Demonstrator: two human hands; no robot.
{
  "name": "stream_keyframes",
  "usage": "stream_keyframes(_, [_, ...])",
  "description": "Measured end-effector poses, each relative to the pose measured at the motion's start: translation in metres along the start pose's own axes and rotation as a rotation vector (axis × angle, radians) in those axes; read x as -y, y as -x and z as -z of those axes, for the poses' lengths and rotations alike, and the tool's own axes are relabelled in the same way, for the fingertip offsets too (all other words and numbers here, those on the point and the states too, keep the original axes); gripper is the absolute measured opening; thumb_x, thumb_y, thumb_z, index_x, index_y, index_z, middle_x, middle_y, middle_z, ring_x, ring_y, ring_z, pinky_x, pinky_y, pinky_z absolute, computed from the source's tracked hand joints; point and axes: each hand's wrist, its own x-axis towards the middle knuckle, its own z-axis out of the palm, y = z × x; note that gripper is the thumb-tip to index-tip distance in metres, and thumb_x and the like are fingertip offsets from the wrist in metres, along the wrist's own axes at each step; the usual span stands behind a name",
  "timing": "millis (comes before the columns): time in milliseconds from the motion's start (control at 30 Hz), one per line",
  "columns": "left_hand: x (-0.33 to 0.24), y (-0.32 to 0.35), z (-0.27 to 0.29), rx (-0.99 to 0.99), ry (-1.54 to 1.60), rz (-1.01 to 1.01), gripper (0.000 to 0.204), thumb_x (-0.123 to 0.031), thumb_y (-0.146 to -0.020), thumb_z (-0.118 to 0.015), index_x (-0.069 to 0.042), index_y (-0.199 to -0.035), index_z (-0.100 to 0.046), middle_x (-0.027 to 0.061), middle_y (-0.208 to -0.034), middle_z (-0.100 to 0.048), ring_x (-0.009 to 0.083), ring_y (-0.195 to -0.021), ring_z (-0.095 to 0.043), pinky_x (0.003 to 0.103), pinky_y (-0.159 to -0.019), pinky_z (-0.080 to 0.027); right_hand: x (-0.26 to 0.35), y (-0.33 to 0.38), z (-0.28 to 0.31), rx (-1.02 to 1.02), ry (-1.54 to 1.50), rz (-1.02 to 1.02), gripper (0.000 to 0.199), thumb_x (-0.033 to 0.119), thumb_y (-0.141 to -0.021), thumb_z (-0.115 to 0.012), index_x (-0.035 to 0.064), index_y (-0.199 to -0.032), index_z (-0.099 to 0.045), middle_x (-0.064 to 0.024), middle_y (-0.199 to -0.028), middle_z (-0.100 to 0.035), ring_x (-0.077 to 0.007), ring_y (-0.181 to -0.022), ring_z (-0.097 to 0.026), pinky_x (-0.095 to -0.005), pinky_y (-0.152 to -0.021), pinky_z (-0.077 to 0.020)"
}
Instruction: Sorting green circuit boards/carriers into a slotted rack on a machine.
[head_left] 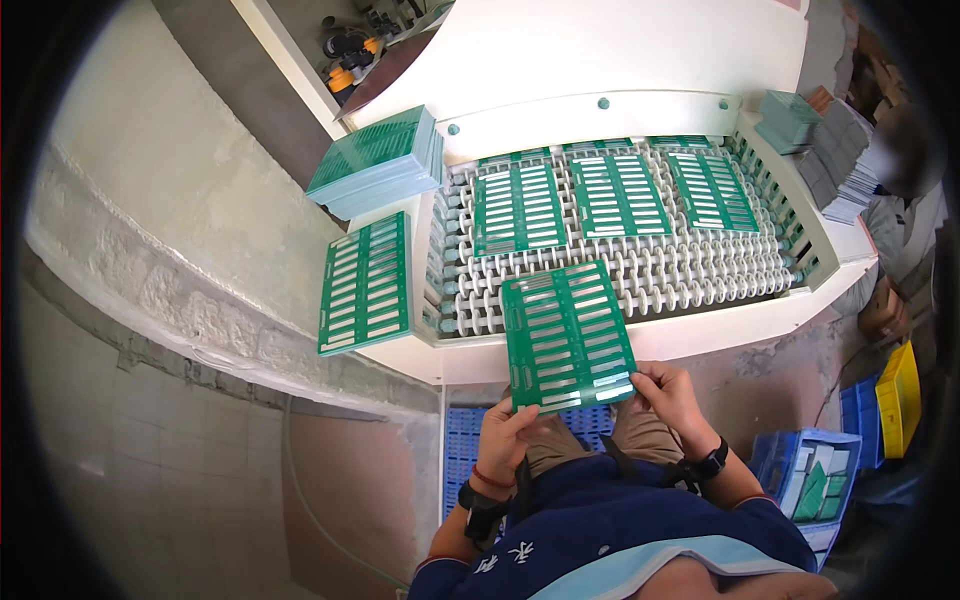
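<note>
Between both hands I hold a green circuit board panel (568, 340) with two columns of pale slots. My left hand (503, 437) pinches its near left corner, and my right hand (670, 398) grips the near right corner. The panel is in front of the roller conveyor (690, 285), its far end over the machine's front edge. Three similar panels (518, 208) lie in a row on the rollers, with the edges of more behind them. Another green panel (367, 280) rests on the machine's left side, near a tall stack of panels (375, 155).
A white machine hood (600, 60) rises behind the rollers. At the right stand grey stacked sheets (848, 150) and a smaller green stack (788, 120). Blue crate (808, 445) with green pieces and yellow bin (900, 400) stand lower right. Another person (925, 215) is at the far right.
</note>
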Motion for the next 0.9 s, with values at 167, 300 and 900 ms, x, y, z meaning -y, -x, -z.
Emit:
stream_keyframes(167, [-0.01, -0.003, 0.009, -0.112, 0.132, -0.014, 0.016, -0.006, -0.087, -0.054, 0.001, -0.099, -0.06, 0.0077, -0.092, -0.063, 0.0168, -0.083, -0.062, 0.029, -0.058, -0.055, -0.008, 0.002, 0.04, -0.114, -0.121, -0.057, 0.017, 0.01, -0.09, -0.052, -0.0039, -0.094, -0.061, -0.0053, -0.066, -0.061, -0.0062, -0.049, -0.053, -0.018, -0.044, -0.0435])
stream_keyframes(300, [-0.023, -0.003, 0.019, -0.199, 0.091, -0.109, 0.014, -0.005, -0.086, -0.054, 0.0, -0.098, -0.06, 0.0093, -0.089, -0.065, 0.0164, -0.075, -0.064, 0.026, -0.05, -0.053, -0.01, 0.013, 0.073, -0.262, -0.119, 0.021, 0.017, 0.009, -0.089, -0.051, -0.0026, -0.082, -0.061, -0.0044, -0.063, -0.059, -0.007, -0.044, -0.048, -0.0183, -0.042, -0.0378])
stream_keyframes(900, [-0.047, -0.013, 0.038, -0.309, -0.05, -0.25, 0.024, -0.011, -0.089, -0.053, 0.002, -0.11, -0.055, 0.0113, -0.095, -0.062, 0.0162, -0.076, -0.061, 0.026, -0.059, -0.053, -0.021, -0.007, 0.093, -0.386, -0.207, 0.049, 0.026, 0.02, -0.091, -0.052, -0.0035, -0.096, -0.062, -0.0055, -0.066, -0.06, -0.0077, -0.043, -0.047, -0.0188, -0.039, -0.0356])
